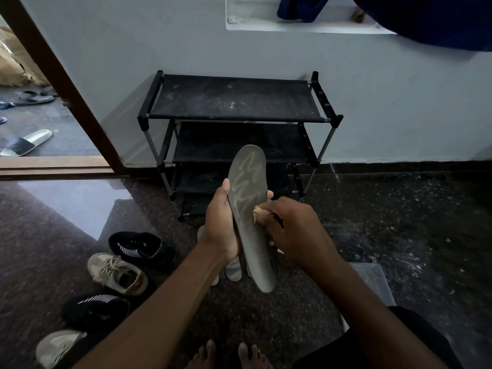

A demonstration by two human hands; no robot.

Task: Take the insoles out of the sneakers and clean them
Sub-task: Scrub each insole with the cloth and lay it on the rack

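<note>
Insole: the grey insole [246, 198] is being held in the air in front of the shoe rack, toe end up and leaning slightly left, with pale zigzag smears showing on its upper half.
Left hand: the left hand [222, 222] is gripping the insole from behind at its middle, with the thumb lying along the left edge and fingertips peeking past the right edge.
Right hand: the right hand [295, 227] is clutching a tan cloth [260, 213] and pressing it against the insole's right side, just beside those fingertips.
Spare insoles: pale spare insoles [233, 271] are lying on the floor [399, 222] beneath the hands, partly hidden.
Sneakers: a black striped sneaker [138, 246] and a beige sneaker [117, 272] are sitting on the floor at the left, with a second black sneaker [95, 308] and a second beige sneaker [57, 346] lying nearer the person.
Shoe rack: the black shoe rack [234, 98] is standing against the wall, and its top shelf is looking dusty.
Clear box: a clear box [372, 280] is sitting on the floor behind the right forearm.
Doorway: a slide sandal [26, 142] is lying beyond the threshold.
</note>
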